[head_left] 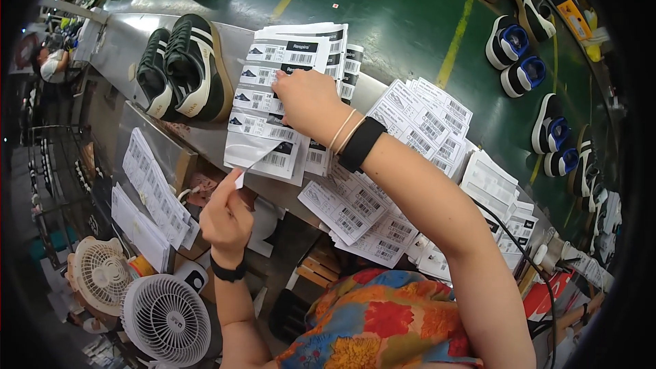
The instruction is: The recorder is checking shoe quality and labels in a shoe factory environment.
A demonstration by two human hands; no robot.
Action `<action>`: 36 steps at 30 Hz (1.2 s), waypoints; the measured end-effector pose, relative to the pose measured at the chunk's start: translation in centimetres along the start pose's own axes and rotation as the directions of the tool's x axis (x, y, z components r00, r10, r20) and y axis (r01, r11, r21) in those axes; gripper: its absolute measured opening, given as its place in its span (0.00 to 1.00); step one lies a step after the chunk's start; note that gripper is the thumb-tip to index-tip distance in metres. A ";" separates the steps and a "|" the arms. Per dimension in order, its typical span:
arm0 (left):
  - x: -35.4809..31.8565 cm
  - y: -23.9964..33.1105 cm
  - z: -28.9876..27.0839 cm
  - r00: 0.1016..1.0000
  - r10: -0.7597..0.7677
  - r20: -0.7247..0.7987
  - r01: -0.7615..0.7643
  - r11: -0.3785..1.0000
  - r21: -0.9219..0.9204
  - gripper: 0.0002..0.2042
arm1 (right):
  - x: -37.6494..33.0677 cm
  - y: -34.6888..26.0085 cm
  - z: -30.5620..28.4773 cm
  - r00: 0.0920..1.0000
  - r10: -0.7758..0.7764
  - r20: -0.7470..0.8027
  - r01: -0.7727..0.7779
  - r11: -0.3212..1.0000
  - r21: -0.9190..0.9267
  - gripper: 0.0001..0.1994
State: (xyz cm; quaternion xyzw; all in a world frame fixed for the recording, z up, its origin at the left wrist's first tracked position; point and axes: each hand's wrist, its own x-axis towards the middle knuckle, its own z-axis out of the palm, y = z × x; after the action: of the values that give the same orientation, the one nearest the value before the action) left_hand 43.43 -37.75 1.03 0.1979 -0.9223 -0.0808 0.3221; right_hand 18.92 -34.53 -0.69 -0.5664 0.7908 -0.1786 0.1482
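My left hand (227, 222) pinches a small white sticker label (239, 180) just off the near edge of a stack of printed label sheets (254, 111). The top sheet's near edge is partly lifted, curling toward that hand. My right hand (306, 98) rests on the stack with bent fingers, holding the sheets down; some fingertips are hidden. Beyond the stack's left side stands a pair of dark green and white sneakers (188, 68), upright and side by side.
More printed label sheets (427, 119) lie to the right, under and beside my right forearm. A green conveyor belt (389, 10) carries several shoes, including black ones with blue linings (514, 42). Papers (154, 181) stand at left, above two fans (167, 318).
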 end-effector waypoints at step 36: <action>39.4 38.0 35.4 0.683 0.552 0.478 -0.636 0.771 0.018 0.50 | -46.7 17.0 -25.9 0.406 0.863 -0.300 -0.265 0.426 0.865 0.10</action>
State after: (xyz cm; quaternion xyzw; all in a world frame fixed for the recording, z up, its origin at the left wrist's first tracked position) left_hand -18.80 -18.90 6.08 -0.1087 -0.9875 0.0701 0.0905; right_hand 7.96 17.73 16.27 0.0019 0.7950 -0.6009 0.0829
